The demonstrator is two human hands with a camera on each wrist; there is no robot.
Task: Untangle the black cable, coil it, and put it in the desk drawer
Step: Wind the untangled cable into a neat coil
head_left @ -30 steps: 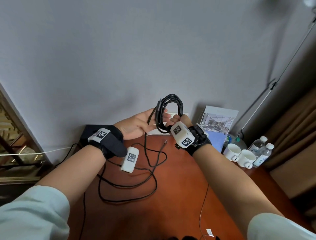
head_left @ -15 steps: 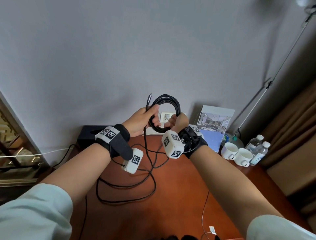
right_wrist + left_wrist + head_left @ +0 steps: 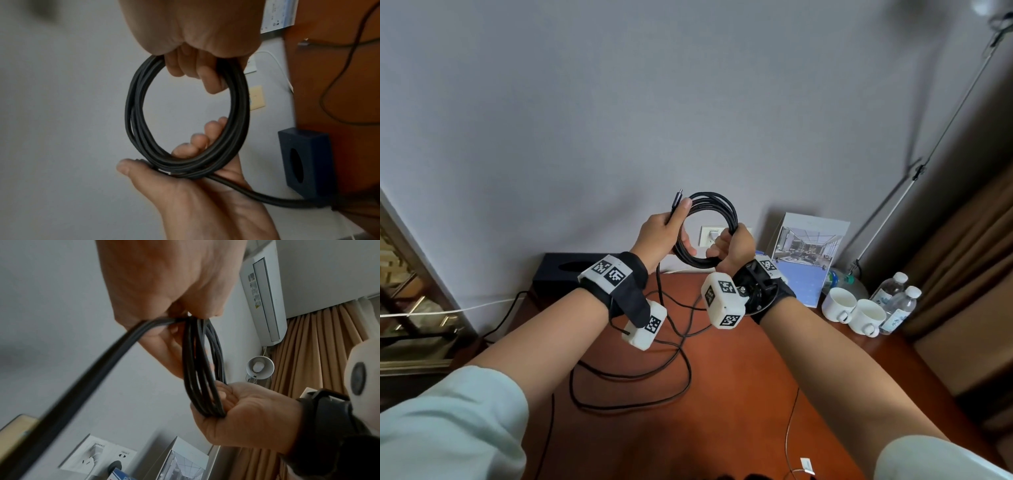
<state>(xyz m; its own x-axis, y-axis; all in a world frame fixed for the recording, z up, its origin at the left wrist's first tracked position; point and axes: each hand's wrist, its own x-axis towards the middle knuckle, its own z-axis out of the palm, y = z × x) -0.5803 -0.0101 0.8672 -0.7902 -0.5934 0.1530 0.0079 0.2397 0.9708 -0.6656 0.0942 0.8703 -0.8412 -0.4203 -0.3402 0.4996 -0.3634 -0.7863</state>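
Note:
The black cable (image 3: 730,213) is wound into a round coil of several turns, held up in front of the wall above the desk (image 3: 722,394). My left hand (image 3: 669,230) grips the coil's left side, thumb pressing the plug end (image 3: 677,199) against it. My right hand (image 3: 731,244) grips the lower right side, fingers curled through the ring. One strand (image 3: 658,284) hangs from my left hand down to loose loops on the desk. The wrist views show the coil (image 3: 197,361) (image 3: 133,105) held between both hands. No drawer is in view.
Two white cups (image 3: 839,303) and two water bottles (image 3: 897,301) stand at the desk's right rear, beside a standing brochure (image 3: 804,253). A dark box (image 3: 565,270) sits at the back left. A wall socket (image 3: 710,234) is behind the coil. A thin white wire (image 3: 791,428) lies at the front.
Both hands have lifted the coil a little. My left hand, open beside the cable end a second ago, has closed round the plug end and the coil's left side.

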